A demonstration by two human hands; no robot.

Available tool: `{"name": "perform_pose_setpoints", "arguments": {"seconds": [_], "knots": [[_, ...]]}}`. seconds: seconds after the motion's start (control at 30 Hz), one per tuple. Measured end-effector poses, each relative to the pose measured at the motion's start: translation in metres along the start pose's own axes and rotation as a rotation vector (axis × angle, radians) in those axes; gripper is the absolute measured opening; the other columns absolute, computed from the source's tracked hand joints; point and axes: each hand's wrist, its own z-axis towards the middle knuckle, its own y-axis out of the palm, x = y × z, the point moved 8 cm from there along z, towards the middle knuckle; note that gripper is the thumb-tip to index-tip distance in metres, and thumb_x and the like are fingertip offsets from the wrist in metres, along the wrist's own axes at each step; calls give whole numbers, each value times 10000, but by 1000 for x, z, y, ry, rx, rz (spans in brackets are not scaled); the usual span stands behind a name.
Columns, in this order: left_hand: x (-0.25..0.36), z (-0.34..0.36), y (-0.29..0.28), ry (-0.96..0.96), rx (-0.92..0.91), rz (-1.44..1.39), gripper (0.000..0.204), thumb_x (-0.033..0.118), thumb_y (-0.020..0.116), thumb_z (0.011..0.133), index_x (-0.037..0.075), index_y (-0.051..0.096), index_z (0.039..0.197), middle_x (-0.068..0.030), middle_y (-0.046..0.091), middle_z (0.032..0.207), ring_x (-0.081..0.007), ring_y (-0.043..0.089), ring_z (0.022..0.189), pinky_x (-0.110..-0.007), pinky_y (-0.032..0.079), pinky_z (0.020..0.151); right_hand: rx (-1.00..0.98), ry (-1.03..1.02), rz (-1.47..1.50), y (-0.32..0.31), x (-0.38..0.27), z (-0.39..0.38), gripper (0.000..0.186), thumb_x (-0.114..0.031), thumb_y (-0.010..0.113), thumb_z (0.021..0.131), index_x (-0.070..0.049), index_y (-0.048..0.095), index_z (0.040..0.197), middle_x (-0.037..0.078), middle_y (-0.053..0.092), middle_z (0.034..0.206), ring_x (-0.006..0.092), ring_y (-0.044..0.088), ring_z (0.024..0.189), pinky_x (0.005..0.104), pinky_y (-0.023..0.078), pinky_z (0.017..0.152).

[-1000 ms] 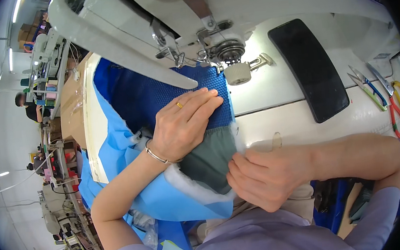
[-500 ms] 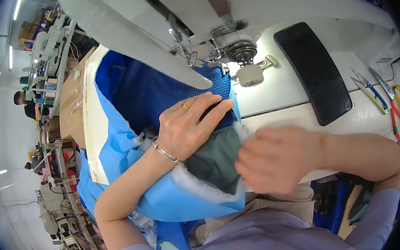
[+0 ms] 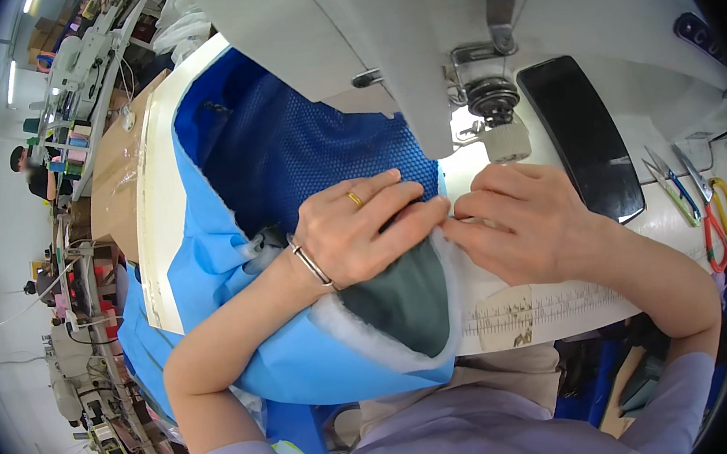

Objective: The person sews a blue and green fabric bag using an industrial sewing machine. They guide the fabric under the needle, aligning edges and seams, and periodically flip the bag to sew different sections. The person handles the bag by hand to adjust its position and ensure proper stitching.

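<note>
While atop blue fabric, left hand

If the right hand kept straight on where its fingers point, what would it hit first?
The right hand would probably meet the left hand's fingertips first, near the blue mesh fabric's edge; depth is unclear, so they may be touching.

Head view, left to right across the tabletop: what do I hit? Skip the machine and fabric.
Brown cardboard → left hand → right hand → black phone → green-and-blue snips → red-and-yellow-handled scissors.
</note>
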Motion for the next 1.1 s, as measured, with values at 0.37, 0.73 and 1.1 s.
{"name": "perform_pose_setpoints", "arguments": {"seconds": [0.37,0.73,1.1], "knots": [[4,-4,-1,33,7,-17,249,74,815,732,36,740,966,-81,751,902,-252,768,848,-324,641,723,6,3,-76,1,1,0,282,-103,746,689,-9,702,951,59,642,929,215,612,849,304,534,638],[3,-4,-5,37,62,-45,263,39,821,726,28,718,968,-102,751,920,-256,764,886,-365,643,813,-76,33,-230,11,-2,6,267,-114,708,671,-24,688,922,43,594,894,195,579,856,302,494,658],[-11,-1,3,-107,34,-210,264,23,803,723,56,730,975,-82,765,983,-244,758,866,-347,623,765,-140,-45,-217,12,-6,5,209,-81,671,632,-3,660,825,55,557,816,204,569,845,305,488,644]]}}
